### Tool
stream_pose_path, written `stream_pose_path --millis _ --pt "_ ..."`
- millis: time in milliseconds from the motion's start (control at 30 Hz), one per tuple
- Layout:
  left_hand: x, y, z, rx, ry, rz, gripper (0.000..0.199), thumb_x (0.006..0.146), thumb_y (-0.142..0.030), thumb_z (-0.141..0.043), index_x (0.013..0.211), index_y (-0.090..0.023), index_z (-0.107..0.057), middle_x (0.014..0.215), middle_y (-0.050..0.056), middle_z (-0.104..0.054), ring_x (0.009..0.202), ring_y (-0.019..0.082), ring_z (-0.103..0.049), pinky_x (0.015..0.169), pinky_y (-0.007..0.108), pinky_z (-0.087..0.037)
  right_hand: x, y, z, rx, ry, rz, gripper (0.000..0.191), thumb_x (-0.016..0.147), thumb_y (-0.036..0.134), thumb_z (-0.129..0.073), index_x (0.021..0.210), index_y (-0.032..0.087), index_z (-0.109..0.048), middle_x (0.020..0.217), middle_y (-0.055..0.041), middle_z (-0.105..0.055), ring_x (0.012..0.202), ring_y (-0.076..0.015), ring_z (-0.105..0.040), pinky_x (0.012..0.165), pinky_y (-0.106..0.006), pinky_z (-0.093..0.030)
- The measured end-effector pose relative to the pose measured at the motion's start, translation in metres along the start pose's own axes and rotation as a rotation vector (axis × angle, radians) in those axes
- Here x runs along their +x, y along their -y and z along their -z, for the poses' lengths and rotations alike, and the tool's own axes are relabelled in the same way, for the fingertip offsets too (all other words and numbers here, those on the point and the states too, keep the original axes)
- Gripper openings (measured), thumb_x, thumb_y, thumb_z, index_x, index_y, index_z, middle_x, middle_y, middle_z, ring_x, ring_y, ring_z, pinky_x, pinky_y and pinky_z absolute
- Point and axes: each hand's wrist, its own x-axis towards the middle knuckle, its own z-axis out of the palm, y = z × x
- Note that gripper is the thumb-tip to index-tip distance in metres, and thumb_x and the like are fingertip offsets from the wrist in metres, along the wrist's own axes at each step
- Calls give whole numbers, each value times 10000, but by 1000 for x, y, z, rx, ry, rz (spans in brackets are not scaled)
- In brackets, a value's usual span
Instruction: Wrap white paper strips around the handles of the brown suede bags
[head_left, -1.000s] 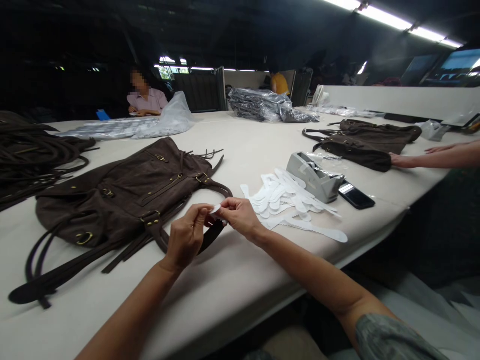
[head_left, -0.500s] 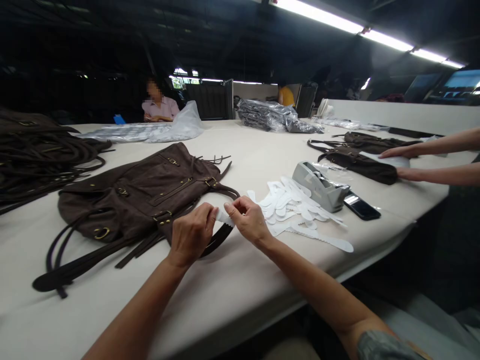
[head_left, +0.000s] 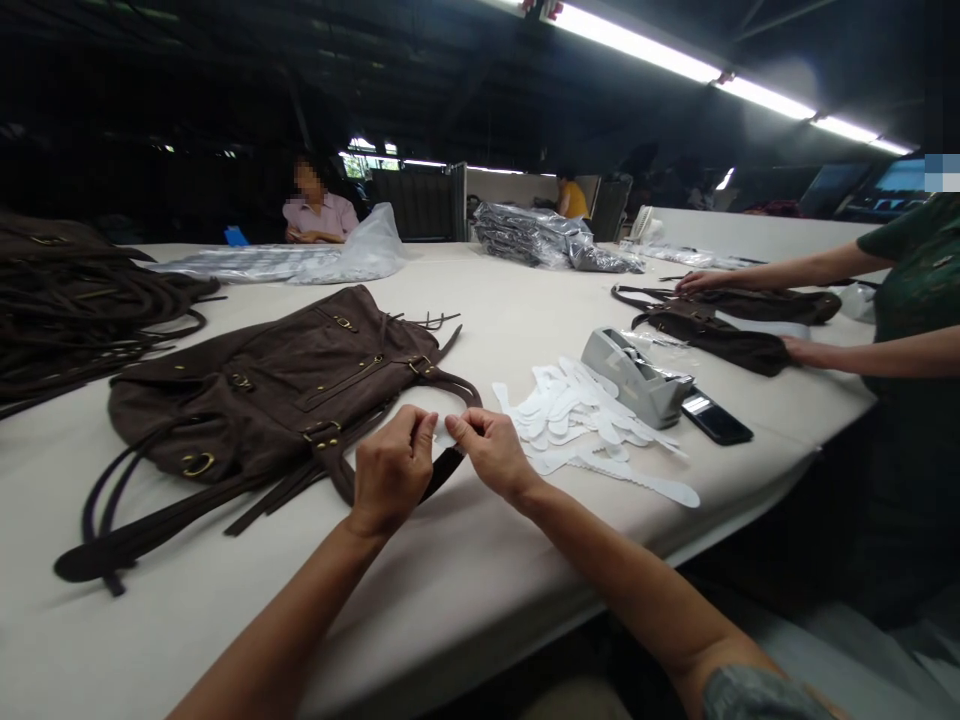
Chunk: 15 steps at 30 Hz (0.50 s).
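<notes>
Head view: single camera, looking forward and down over a pale-covered bench (head_left: pixel 517 310).
Left hand (head_left: pixel 394 470): curled, thumb and forefinger together, clamped on the handle (head_left: pixel 441 476) of the brown bag.
Right hand (head_left: pixel 493 450): just beside the left; fingers bent inward and closed on the same handle. Any small item between the two thumb tips cannot be told.
Brown bag (head_left: pixel 255 385): lying flat on the bench, left of the hands, with brass-coloured fittings; handle loop extends toward the bench's near edge.
White strips (head_left: pixel 562 405): loose overlapping pile, right of and beyond the right hand; one strip with a scalloped edge projects toward the near edge.
Tape dispenser (head_left: pixel 634 378): grey, upright, beside the pile.
Phone (head_left: pixel 716 417): flat, just to the right of the dispenser.
Far-right station: co-worker in a dark green top (head_left: pixel 919 270); one hand (head_left: pixel 701 282) near the straps of a second dark bag (head_left: pixel 720 338), the other at its near end.
Left margin: heap of dark bags (head_left: pixel 82 305) with tangled straps.
Far side: bundle in clear plastic (head_left: pixel 525 235); person in a pink shirt (head_left: pixel 326 217) behind a plastic sheet (head_left: pixel 371 248).
</notes>
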Motion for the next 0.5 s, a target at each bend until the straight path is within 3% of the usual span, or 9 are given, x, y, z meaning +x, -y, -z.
stream_pose_path --millis 167,267,333,433,500 --pt "15 8 13 -427 -125 342 272 878 -396 -546 709 -185 -520 494 -57 -458 417 88 -404 433 212 -307 2 -8 1 -272 -102 37 382 870 460 -543 599 197 -492 568 29 -448 574 -127 -405 566 -250 -315" --pt "20 9 17 -623 -140 360 257 862 -373 -581 707 -179 -514 483 -65 -453 399 69 -389 405 192 -299 9 -14 2 -210 -69 22 407 857 504 -545 598 193 -509 562 28 -447 566 -126 -411 558 -251 -318" --pt "21 6 20 -715 -90 341 254 851 -373 -604 717 -173 -522 483 -66 -461 398 60 -398 399 180 -300 11 -14 5 -107 -33 -24 445 829 564 -563 599 185 -531 535 31 -434 535 -121 -408 536 -250 -321" --pt "17 -2 25 -931 54 330 318 814 -437 -654 715 -165 -521 466 -75 -453 378 45 -386 380 165 -285 4 -6 7 54 81 -212 557 758 695 -573 565 174 -535 480 18 -444 449 -117 -416 470 -256 -337" --pt "15 -7 28 -1040 88 340 397 789 -524 -654 703 -165 -507 458 -77 -451 354 40 -368 361 164 -278 -6 -1 4 127 156 -342 595 725 738 -581 608 155 -597 567 -55 -570 490 -153 -521 471 -272 -404"
